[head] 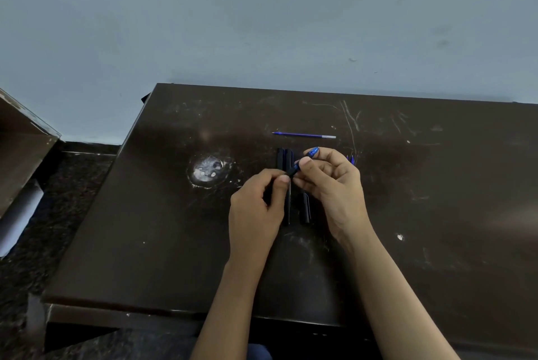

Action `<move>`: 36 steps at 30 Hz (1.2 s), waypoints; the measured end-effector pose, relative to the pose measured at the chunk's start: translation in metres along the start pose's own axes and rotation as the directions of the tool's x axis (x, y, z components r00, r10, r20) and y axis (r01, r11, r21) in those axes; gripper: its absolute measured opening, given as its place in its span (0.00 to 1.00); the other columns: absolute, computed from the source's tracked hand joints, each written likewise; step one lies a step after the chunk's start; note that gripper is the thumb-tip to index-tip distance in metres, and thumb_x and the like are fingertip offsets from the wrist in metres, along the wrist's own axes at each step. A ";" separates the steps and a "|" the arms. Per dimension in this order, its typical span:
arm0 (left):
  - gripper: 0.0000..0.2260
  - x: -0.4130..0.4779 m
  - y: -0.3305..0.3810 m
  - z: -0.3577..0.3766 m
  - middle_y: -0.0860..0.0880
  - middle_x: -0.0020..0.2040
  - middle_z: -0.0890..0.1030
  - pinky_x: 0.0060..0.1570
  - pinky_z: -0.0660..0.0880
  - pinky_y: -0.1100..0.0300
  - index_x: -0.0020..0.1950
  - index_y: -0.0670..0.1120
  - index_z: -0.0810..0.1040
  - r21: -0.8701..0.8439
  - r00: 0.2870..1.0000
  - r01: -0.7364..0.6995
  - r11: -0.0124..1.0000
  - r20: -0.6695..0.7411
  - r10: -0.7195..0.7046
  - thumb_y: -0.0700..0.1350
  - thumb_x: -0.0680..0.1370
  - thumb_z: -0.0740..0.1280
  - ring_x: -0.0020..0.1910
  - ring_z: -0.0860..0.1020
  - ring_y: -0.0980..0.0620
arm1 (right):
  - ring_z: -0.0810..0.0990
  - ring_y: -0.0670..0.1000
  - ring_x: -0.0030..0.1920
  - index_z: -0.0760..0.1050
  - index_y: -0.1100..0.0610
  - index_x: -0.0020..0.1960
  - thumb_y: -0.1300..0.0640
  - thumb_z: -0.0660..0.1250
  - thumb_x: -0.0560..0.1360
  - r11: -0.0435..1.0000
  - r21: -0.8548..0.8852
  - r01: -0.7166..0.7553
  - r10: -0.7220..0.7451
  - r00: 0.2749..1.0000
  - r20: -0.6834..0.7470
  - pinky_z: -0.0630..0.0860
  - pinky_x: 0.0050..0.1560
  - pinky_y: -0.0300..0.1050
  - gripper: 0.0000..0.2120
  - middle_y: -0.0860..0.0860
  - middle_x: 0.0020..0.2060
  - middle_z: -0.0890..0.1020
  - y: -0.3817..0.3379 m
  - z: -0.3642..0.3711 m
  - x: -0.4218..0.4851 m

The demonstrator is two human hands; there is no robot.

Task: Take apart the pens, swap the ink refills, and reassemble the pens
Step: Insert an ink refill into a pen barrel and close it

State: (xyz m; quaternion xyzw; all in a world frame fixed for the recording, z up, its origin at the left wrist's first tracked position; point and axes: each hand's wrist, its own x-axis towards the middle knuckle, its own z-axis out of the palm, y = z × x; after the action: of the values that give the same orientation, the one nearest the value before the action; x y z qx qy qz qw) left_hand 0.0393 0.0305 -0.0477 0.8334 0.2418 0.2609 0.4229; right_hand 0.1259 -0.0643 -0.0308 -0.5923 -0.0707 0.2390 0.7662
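Note:
Both my hands hold one blue pen [312, 152] above the middle of the dark table [145, 228]. My right hand [329, 182] grips its upper barrel, whose blue end sticks out past the fingers. My left hand [256, 208] pinches the lower dark tip end. A loose blue ink refill [304, 134] lies flat farther back. Two black pen parts [284, 159] lie side by side behind my hands. A black piece [304, 208] and a thin dark part [287, 208] lie under my hands. Small blue pieces [351, 159] peek out right of my right hand.
A scuffed white patch [208, 171] marks the table left of the pens. A pale blue wall [262, 24] rises behind the table. A wooden piece of furniture [20, 144] stands at the far left, over a dark speckled floor [58, 199].

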 end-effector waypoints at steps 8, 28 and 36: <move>0.11 0.000 -0.002 -0.001 0.57 0.38 0.78 0.38 0.69 0.73 0.50 0.48 0.81 0.010 0.996 -0.067 0.998 0.060 0.066 0.49 0.80 0.60 0.38 0.77 0.60 | 0.83 0.51 0.41 0.77 0.62 0.53 0.64 0.67 0.76 0.999 0.046 -0.022 0.024 0.999 -0.030 0.82 0.49 0.47 0.07 0.55 0.39 0.83 0.001 -0.001 -0.008; 0.11 0.001 -0.006 -0.004 0.57 0.47 0.81 0.47 0.77 0.62 0.54 0.50 0.79 -0.005 0.992 -0.082 0.997 0.100 0.082 0.53 0.79 0.61 0.48 0.79 0.60 | 0.82 0.50 0.39 0.78 0.61 0.51 0.64 0.68 0.75 0.994 0.109 -0.022 0.037 0.990 -0.135 0.82 0.46 0.42 0.05 0.53 0.38 0.84 0.009 -0.007 -0.016; 0.07 0.000 -0.007 -0.014 0.58 0.47 0.80 0.45 0.75 0.67 0.54 0.51 0.78 0.017 0.997 -0.068 0.998 0.049 0.068 0.46 0.76 0.69 0.47 0.79 0.59 | 0.82 0.49 0.38 0.78 0.60 0.49 0.63 0.69 0.75 0.997 0.073 0.021 -0.015 0.997 -0.081 0.81 0.45 0.44 0.03 0.53 0.36 0.83 0.009 -0.001 -0.013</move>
State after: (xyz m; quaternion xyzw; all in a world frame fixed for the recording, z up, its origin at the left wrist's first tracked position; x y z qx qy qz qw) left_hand 0.0294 0.0419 -0.0466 0.8511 0.2054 0.2526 0.4117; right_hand 0.1120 -0.0693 -0.0376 -0.5722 -0.0362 0.2106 0.7918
